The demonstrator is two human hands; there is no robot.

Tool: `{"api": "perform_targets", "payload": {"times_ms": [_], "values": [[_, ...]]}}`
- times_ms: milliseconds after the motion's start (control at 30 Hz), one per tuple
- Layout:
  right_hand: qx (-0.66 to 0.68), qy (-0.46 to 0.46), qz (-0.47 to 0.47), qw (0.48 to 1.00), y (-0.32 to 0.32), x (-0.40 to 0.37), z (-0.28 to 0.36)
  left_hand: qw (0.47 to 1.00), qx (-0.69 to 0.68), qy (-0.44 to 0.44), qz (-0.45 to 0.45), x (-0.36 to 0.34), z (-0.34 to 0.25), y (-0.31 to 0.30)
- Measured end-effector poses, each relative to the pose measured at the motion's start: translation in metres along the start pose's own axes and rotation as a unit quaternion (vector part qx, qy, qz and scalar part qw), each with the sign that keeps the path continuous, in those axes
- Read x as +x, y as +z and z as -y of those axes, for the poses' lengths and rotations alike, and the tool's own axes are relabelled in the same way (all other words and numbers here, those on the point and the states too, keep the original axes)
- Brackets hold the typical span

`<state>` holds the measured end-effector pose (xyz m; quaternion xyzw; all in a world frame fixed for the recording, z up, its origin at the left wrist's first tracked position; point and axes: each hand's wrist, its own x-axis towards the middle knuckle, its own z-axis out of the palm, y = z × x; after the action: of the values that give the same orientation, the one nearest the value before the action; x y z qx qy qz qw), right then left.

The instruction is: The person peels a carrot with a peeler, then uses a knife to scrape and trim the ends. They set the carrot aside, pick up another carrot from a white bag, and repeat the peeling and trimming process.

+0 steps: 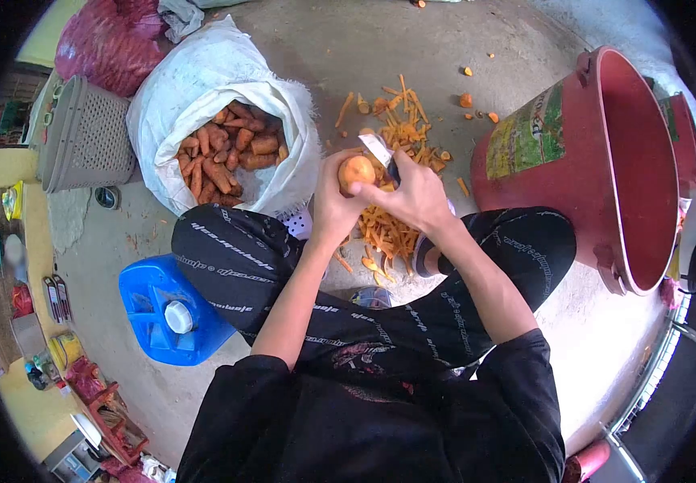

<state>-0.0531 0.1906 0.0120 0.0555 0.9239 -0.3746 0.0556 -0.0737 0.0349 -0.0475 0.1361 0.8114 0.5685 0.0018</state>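
My left hand (333,189) is wrapped around an orange carrot (356,172), whose rounded end faces up toward me. In my right hand (416,195) is a knife (376,149) with a broad, pale blade and a dark handle mostly hidden by the fingers. The blade points up and left, just beyond the carrot, and my right thumb reaches across to the carrot's near side. Below both hands, a heap of orange peelings (388,233) lies on the floor between my legs. An open white sack (203,76) full of unpeeled carrots (223,153) stands to the left.
A large red tub (642,177) stands close by my right knee. At my left are a blue jerrycan (175,310) and a grey perforated basket (90,133). A red mesh sack (111,48) sits behind them. Carrot bits (466,101) are scattered across the concrete floor.
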Motion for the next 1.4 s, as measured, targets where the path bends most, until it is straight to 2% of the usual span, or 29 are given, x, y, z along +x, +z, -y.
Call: {"api": "perform_targets", "payload": {"times_ms": [167,367,467,567,667,867,967,1067,1167,1267,1300,1400], "values": [[-0.079,-0.004,-0.021,0.997,0.008,0.002,-0.005,0.998,-0.043,-0.044,0.008,-0.002,0.002,0.006],[-0.086,-0.033,-0.027,0.995,0.016,0.002,-0.010,0.996,-0.078,-0.033,0.013,-0.006,0.012,0.011],[-0.075,-0.087,-0.116,0.987,0.029,0.005,-0.019,0.996,-0.081,-0.030,0.012,-0.006,0.007,0.011],[-0.093,-0.091,-0.136,0.982,0.028,0.002,-0.016,0.999,-0.038,-0.032,0.017,-0.006,0.006,0.009],[-0.109,-0.081,-0.118,0.984,0.028,0.001,-0.015,0.999,-0.042,-0.004,0.015,-0.008,0.005,0.010],[-0.111,-0.067,-0.067,0.989,0.032,-0.002,-0.013,0.999,-0.028,-0.021,-0.006,-0.012,0.007,0.013],[-0.108,-0.037,-0.029,0.993,0.032,-0.004,-0.006,0.999,0.043,0.018,-0.027,-0.013,0.006,0.014],[-0.094,-0.039,-0.022,0.995,0.030,-0.003,-0.008,1.000,0.009,-0.017,0.000,-0.013,0.001,0.009],[-0.066,-0.119,0.034,0.990,0.006,0.008,-0.017,0.973,-0.172,-0.089,0.123,-0.006,-0.008,-0.009],[-0.051,-0.143,-0.008,0.988,0.001,0.001,-0.008,0.969,-0.095,-0.091,0.206,0.008,-0.014,-0.025],[-0.106,-0.171,-0.051,0.978,-0.001,-0.002,-0.004,0.978,-0.083,-0.060,0.182,0.009,-0.012,-0.021],[-0.128,-0.091,-0.069,0.985,0.014,-0.003,-0.006,0.993,-0.028,-0.048,0.101,0.000,-0.007,-0.009]]}}
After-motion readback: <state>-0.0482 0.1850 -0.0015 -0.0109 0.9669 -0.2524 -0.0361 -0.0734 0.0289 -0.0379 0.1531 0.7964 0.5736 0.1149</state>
